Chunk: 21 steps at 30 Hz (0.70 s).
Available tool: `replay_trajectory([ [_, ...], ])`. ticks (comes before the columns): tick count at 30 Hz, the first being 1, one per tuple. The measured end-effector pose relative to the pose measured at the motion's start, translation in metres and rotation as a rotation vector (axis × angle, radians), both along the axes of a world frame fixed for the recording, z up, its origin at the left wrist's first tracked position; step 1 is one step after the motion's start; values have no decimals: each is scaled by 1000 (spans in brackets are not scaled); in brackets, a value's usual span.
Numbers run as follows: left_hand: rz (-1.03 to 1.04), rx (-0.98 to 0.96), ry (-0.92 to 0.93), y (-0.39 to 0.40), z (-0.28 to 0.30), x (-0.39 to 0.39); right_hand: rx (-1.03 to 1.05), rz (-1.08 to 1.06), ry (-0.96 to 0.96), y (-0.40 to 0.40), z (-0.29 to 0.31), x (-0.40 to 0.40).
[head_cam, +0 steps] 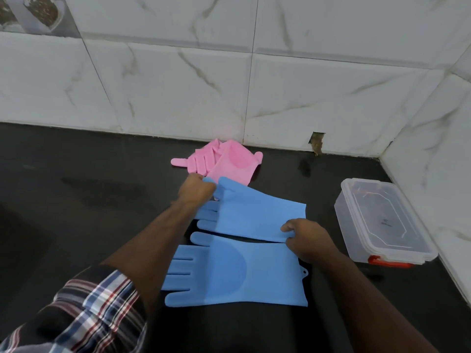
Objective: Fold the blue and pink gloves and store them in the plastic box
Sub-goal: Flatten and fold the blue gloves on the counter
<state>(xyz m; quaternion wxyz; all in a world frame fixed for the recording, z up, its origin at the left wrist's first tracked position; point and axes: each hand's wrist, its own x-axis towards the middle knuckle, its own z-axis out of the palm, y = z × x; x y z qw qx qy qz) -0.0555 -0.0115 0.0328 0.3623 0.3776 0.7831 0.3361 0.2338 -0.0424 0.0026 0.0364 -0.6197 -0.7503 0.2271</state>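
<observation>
Two flat blue rubber gloves (237, 273) lie at frame centre on the black glossy countertop (76, 200), fingers pointing left. The nearer has a rounded palm patch; the farther (254, 217) is pinched at its cuff by the right hand (305, 238) and at its thumb by the left hand (197, 191), which hides some fingers. One lidded clear plastic box (379, 222), red latch, sits right. Beyond, bristly pink gloves (221, 163) overlap against marbled tile; count unclear.

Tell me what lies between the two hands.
In the head view, the upper blue glove spans between the left hand and right hand; both grip it.
</observation>
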Motion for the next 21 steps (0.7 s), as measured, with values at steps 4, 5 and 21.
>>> replay_trajectory([
  [4, -27, 54, 331, -23, -10, -20, -25, 17, 3, 0, 1, 3],
  [5, -156, 112, 330, -28, -14, -24, -37, 19, 8, 1, 2, 4],
  [21, -648, 176, 697, -52, -17, -24, 114, -94, 104, -7, 15, 7],
])
